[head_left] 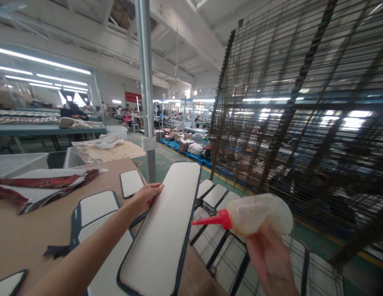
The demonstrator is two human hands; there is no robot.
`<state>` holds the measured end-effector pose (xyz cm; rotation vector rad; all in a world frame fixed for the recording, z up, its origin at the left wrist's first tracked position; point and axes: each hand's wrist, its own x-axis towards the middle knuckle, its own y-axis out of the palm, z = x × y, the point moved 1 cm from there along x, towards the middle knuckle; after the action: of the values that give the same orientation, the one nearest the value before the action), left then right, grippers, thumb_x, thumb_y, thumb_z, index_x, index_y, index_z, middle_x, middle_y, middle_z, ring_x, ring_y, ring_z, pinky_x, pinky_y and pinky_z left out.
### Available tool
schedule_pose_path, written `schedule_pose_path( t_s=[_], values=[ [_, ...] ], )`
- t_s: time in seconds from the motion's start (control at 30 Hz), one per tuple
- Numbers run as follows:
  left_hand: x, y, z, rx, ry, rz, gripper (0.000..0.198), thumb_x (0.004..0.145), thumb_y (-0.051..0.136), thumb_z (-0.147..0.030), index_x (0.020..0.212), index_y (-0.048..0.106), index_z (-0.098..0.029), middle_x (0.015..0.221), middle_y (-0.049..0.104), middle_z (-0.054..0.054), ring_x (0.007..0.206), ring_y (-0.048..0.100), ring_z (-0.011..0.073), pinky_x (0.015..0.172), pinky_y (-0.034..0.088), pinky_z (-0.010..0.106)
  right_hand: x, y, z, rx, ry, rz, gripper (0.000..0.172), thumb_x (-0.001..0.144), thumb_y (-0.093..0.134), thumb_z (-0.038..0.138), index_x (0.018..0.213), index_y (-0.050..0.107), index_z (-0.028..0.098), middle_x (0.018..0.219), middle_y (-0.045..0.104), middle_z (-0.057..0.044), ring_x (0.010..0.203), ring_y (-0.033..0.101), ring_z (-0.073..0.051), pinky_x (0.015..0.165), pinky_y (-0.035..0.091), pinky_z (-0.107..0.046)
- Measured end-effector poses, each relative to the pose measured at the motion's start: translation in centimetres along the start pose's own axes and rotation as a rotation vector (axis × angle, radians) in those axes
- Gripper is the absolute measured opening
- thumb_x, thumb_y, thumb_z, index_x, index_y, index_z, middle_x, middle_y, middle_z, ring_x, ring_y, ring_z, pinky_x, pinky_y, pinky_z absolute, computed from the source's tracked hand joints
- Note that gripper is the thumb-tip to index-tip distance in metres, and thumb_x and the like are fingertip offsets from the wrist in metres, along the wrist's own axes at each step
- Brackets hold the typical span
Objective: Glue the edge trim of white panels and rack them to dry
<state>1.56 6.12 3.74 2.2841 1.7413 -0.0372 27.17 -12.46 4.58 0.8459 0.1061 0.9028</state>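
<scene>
My left hand (150, 195) grips the left edge of a long white panel (166, 222) with rounded corners and a dark rim. The panel is held tilted over the table's edge. My right hand (268, 246) is wrapped around a translucent squeeze bottle (261, 213) with a red nozzle. The bottle lies nearly level, and its nozzle tip points left at the panel's right edge; whether it touches cannot be made out. Beneath my left forearm lie more dark-rimmed white panels (98, 205), and a smaller one (131, 183) sits just beyond my hand.
The brown table (55, 230) bears folded red-patterned fabric (49, 185) at left. To the right, a wire-mesh rack (290, 102) stands raised, with several white panels (222, 250) laid on a lower mesh. A grey post (145, 82) rises beyond the table. A person (73, 112) sits far left.
</scene>
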Motion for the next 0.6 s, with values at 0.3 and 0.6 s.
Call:
schedule_pose_path(
  t_s=[0.3,0.6],
  values=[
    [-3.5,3.6,2.2,-0.025,-0.06,0.074,0.031,0.06,0.082,-0.021,0.087,0.069,-0.014,0.069,0.074,0.005,0.064,0.069,0.0197,0.056,0.053,0.024,4.0,1.0,-1.2,-0.082,-0.163,0.141,0.044,0.057,0.086,0.03,0.098,0.07,0.025,0.087,0.073,-0.001,0.083,0.067,-0.022,0.08,0.056,-0.035],
    [-4.5,4.8,2.0,-0.1,-0.099,-0.029,0.026,0.069,0.075,-0.012,0.089,0.059,-0.017,0.065,0.071,0.0,0.052,0.064,0.0137,0.048,0.049,0.02,1.1,-2.7,-3.5,-0.25,-0.094,0.154,0.053,0.06,0.084,0.039,0.107,0.065,0.023,0.099,0.072,-0.008,0.091,0.068,-0.028,0.086,0.055,-0.043]
  ],
)
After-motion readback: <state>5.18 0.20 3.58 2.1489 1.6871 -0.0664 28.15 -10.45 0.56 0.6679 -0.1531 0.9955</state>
